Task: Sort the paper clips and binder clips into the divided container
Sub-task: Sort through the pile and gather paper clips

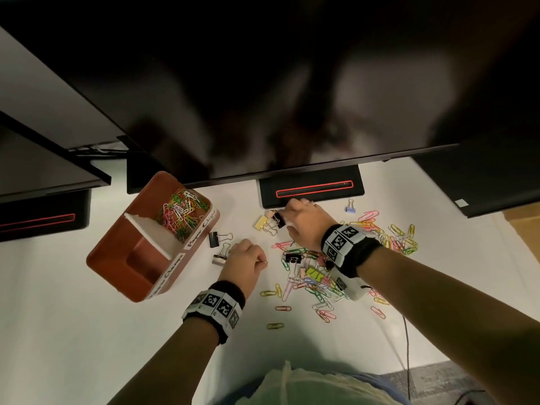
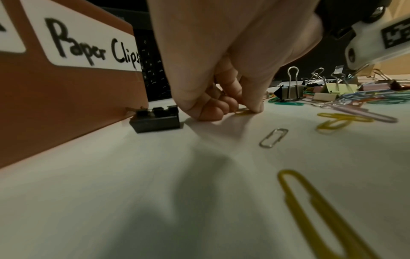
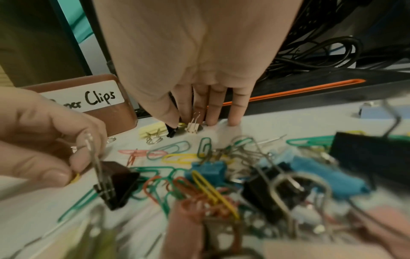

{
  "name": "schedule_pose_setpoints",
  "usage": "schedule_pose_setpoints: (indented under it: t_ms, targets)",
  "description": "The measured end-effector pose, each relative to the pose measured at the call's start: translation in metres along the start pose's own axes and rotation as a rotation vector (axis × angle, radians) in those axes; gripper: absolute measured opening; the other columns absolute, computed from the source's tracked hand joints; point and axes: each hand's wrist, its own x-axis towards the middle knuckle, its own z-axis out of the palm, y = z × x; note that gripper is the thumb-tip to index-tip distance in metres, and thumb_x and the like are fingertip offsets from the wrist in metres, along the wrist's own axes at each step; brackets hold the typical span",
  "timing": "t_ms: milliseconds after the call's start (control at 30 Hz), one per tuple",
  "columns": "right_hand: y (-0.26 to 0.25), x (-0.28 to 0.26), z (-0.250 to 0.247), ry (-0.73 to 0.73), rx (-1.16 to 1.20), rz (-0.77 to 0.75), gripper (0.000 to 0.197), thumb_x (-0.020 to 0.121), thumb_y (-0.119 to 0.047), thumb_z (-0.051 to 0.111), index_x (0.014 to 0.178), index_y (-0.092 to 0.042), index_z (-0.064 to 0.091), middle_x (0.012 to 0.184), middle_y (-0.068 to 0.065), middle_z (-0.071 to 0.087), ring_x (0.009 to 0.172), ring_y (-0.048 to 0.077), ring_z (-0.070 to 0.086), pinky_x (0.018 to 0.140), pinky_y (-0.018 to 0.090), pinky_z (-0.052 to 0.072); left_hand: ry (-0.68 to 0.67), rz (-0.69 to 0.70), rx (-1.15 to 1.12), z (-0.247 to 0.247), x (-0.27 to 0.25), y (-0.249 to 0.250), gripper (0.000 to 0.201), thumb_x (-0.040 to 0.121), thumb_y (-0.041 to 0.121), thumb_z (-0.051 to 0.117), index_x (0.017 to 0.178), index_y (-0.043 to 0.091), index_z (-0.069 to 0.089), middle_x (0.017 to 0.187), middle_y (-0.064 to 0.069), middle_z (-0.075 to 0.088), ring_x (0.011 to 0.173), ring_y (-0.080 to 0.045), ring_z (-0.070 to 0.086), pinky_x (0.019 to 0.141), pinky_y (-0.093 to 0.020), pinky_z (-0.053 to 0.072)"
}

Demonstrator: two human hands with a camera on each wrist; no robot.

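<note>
A brown divided container [image 1: 117, 249] stands at the left; its far compartment holds several coloured paper clips [image 1: 182, 213], and its "Paper Clips" label [image 2: 93, 50] faces me. My left hand [image 1: 261, 261] is curled with its fingertips on the table, pinching a yellow paper clip [image 2: 242, 111]. My right hand [image 1: 285, 216] reaches further back. Its thumb and forefinger pinch a small black binder clip [image 3: 172, 130], while the other fingers [image 3: 234, 112] touch the table straight. A yellow binder clip [image 1: 261, 223] and a small cream binder clip [image 3: 191, 129] lie beside it.
A mixed pile of paper clips and binder clips [image 1: 315, 273] spreads under my right forearm. Two binder clips, one black [image 1: 214, 239] and one silver [image 1: 219, 260], lie between container and left hand. A blue binder clip [image 1: 350, 208] lies by the monitor base [image 1: 311, 190]. Monitors overhang the back.
</note>
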Motion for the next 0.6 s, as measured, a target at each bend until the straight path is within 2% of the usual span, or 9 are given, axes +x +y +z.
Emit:
schedule_pose_setpoints:
  t_ms: [133,200,300,400,500,600]
  targets:
    - [0.0,-0.012,0.009,-0.024,0.041,-0.043,0.042,0.091,-0.02,0.046,0.133,-0.017,0.049,0.121,0.005,0.048,0.112,0.025,0.046,0.097,0.038,0.042,-0.019,0.01,0.015,0.0,-0.004,0.0,0.006,0.09,0.017,0.053,0.093,0.012,0.056,0.088,0.003,0.048,0.091,-0.017,0.047,0.073,-0.02,0.032]
    - [0.005,-0.02,0.009,0.04,0.119,-0.037,0.04,0.091,-0.019,0.049,0.131,-0.018,0.051,0.121,0.005,0.049,0.11,0.024,0.05,0.097,0.038,0.045,-0.037,0.011,-0.03,-0.003,-0.005,0.002,0.009,0.09,0.019,0.054,0.098,0.014,0.054,0.087,0.003,0.05,0.088,-0.015,0.046,0.074,-0.021,0.035]
    - [0.018,-0.028,0.003,0.139,0.217,0.056,0.044,0.089,-0.015,0.053,0.132,-0.019,0.047,0.126,0.006,0.047,0.112,0.024,0.051,0.098,0.036,0.046,-0.044,0.079,-0.094,-0.005,-0.005,0.009,0.025,0.089,0.019,0.057,0.113,0.02,0.054,0.087,0.003,0.054,0.087,-0.013,0.049,0.079,-0.024,0.043]
    - [0.028,-0.038,-0.005,0.036,0.239,0.162,0.045,0.086,-0.019,0.059,0.13,-0.021,0.047,0.131,0.002,0.048,0.121,0.022,0.047,0.104,0.034,0.041,-0.076,0.155,-0.064,-0.002,0.002,0.017,0.041,0.089,0.017,0.056,0.128,0.026,0.049,0.087,0.004,0.053,0.088,-0.014,0.049,0.083,-0.027,0.045]
    - [0.027,-0.044,-0.006,-0.058,0.179,0.109,0.045,0.083,-0.028,0.066,0.125,-0.021,0.052,0.129,-0.001,0.049,0.12,0.019,0.047,0.102,0.031,0.039,-0.107,0.148,0.029,0.004,0.011,0.022,0.048,0.09,0.02,0.054,0.136,0.028,0.042,0.091,-0.001,0.055,0.093,-0.02,0.05,0.088,-0.034,0.046]
    - [0.017,-0.043,-0.002,-0.108,0.145,0.066,0.057,0.079,-0.031,0.071,0.13,-0.018,0.049,0.126,0.0,0.046,0.114,0.019,0.047,0.101,0.032,0.042,-0.075,0.118,0.039,0.009,0.017,0.025,0.043,0.09,0.022,0.054,0.133,0.025,0.046,0.105,-0.006,0.058,0.101,-0.024,0.052,0.092,-0.037,0.046]
